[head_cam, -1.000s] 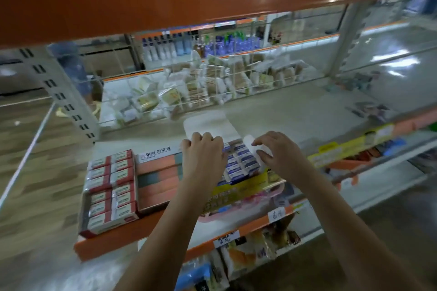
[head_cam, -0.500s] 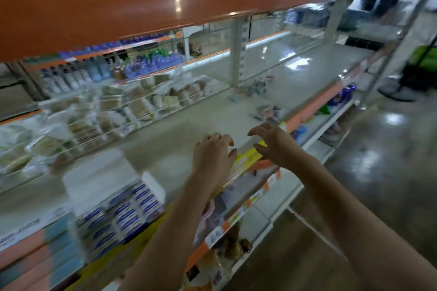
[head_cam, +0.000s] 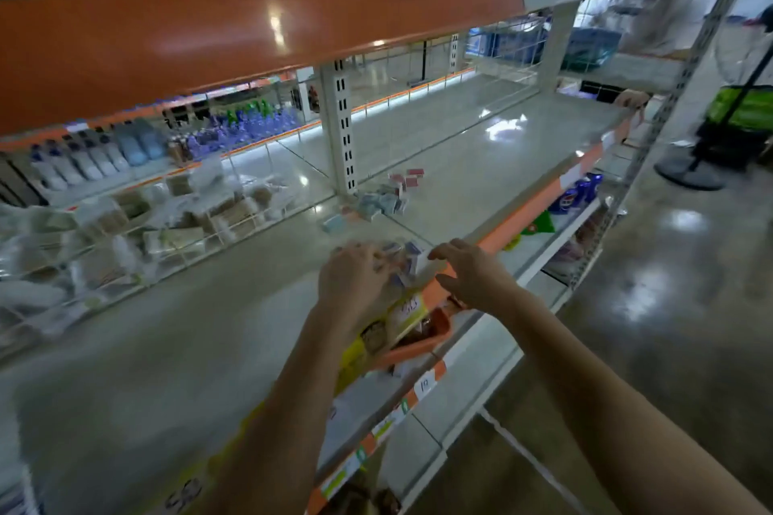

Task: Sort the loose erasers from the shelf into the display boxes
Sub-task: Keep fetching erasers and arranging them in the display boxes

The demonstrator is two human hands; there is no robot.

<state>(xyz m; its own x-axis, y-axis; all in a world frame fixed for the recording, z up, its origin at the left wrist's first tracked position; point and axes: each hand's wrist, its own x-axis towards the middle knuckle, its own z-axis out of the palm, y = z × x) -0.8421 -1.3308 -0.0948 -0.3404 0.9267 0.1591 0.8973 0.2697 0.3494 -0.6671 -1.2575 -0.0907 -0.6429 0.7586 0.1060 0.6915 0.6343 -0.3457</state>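
At the shelf's [head_cam: 217,347] front edge, the left hand [head_cam: 349,284] and right hand [head_cam: 472,278] sat on either side of a small eraser pile [head_cam: 403,259]. Too blurry to count them, tell their direction, or see any grip. More loose erasers [head_cam: 382,203] lay further back.

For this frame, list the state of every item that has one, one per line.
Left hand: fingers curled over the near pile of erasers, grip blurred.
Right hand: fingers extended, reaching at the near pile, holding nothing visible.
Near pile of erasers: loose, at the shelf's front edge between the hands.
Far erasers: scattered loose by the upright post, untouched.
Shelf: mostly bare around the erasers.
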